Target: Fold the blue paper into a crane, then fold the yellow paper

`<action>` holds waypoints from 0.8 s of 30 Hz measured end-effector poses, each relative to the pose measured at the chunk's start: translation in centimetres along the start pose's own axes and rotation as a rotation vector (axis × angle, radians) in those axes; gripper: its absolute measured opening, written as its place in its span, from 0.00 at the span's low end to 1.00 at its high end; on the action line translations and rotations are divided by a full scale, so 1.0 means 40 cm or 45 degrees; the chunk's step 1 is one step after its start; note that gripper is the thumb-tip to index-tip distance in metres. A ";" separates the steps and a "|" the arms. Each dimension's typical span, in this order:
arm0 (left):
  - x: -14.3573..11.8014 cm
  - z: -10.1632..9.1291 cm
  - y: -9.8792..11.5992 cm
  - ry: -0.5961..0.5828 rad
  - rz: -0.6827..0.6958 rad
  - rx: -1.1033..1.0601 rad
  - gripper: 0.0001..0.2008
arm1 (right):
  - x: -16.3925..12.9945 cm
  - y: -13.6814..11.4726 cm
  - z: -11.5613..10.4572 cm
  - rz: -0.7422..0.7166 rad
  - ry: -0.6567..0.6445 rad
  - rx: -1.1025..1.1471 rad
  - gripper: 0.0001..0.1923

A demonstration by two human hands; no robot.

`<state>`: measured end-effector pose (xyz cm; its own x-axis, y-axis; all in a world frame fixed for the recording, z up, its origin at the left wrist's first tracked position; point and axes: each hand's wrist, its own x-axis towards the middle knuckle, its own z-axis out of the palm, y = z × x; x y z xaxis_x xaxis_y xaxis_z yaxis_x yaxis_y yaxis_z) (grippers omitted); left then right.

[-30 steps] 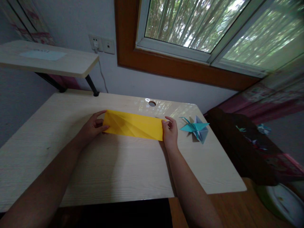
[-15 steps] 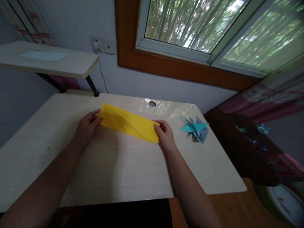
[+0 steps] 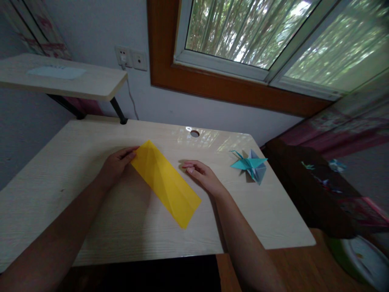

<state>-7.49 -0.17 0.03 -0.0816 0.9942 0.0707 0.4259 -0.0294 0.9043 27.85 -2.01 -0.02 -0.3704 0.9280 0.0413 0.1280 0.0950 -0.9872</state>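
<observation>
A yellow sheet of paper [image 3: 165, 182], folded into a long rectangle with crease lines, slants from upper left to lower right over the desk. My left hand [image 3: 117, 164] pinches its upper left corner between thumb and fingers. To the right of the paper, apart from it, is my right hand [image 3: 202, 174], fingers loosely bent and holding nothing. Farther right on the desk rests a teal and pale blue origami crane [image 3: 251, 163].
The pale wooden desk [image 3: 115, 227] has a round cable hole [image 3: 195, 133] at its back edge. A raised shelf [image 3: 100, 83] on black legs stands at the back left, bearing a white sheet [image 3: 56, 72]. A dark cabinet [image 3: 291, 174] with small folded pieces stands right of the desk.
My right hand has let go of the yellow paper and moved slightly left. The paper's right end has swung down towards me, while my left hand keeps its corner.
</observation>
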 end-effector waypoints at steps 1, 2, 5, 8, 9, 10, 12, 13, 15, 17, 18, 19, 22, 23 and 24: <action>-0.001 0.004 0.006 -0.022 0.001 0.023 0.25 | 0.002 -0.002 0.005 0.006 -0.039 0.041 0.21; -0.001 0.010 0.012 -0.053 0.003 0.031 0.25 | 0.005 -0.003 0.011 0.009 -0.077 0.079 0.23; -0.001 0.031 0.031 -0.208 0.035 0.026 0.26 | 0.021 0.003 0.032 -0.003 -0.157 0.179 0.29; 0.004 0.052 0.056 -0.350 0.097 0.041 0.25 | 0.041 0.012 0.055 -0.028 -0.162 0.311 0.40; 0.007 0.059 0.065 -0.388 0.121 0.049 0.25 | 0.048 0.014 0.062 -0.013 -0.158 0.333 0.43; 0.011 0.065 0.075 -0.411 0.150 0.057 0.24 | 0.054 0.015 0.068 0.006 -0.144 0.343 0.44; 0.022 0.076 0.092 -0.449 0.206 0.063 0.24 | 0.065 0.012 0.077 0.047 -0.089 0.340 0.44; 0.030 0.083 0.099 -0.476 0.234 0.040 0.24 | 0.071 0.010 0.080 0.063 -0.061 0.338 0.43; 0.047 0.099 0.105 -0.548 0.247 -0.075 0.26 | 0.086 0.003 0.084 0.076 -0.019 0.348 0.42; 0.067 0.117 0.104 -0.594 0.233 -0.189 0.28 | 0.107 -0.003 0.086 0.069 0.007 0.370 0.42; 0.076 0.127 0.103 -0.614 0.220 -0.218 0.29 | 0.118 -0.005 0.087 0.059 0.023 0.386 0.41; 0.085 0.137 0.101 -0.610 0.211 -0.235 0.29 | 0.130 -0.006 0.089 0.043 0.036 0.396 0.40; 0.103 0.161 0.096 -0.539 0.217 -0.267 0.29 | 0.162 0.001 0.093 -0.018 0.048 0.311 0.29; 0.106 0.168 0.095 -0.498 0.211 -0.298 0.29 | 0.171 0.005 0.094 -0.042 0.074 0.276 0.26; 0.107 0.174 0.094 -0.446 0.198 -0.339 0.29 | 0.179 0.010 0.096 -0.061 0.112 0.243 0.25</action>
<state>0.05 4.68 0.80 0.2939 0.9496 0.1087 0.1588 -0.1606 0.9742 21.74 3.30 -0.72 -0.2890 0.9527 0.0939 -0.0678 0.0775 -0.9947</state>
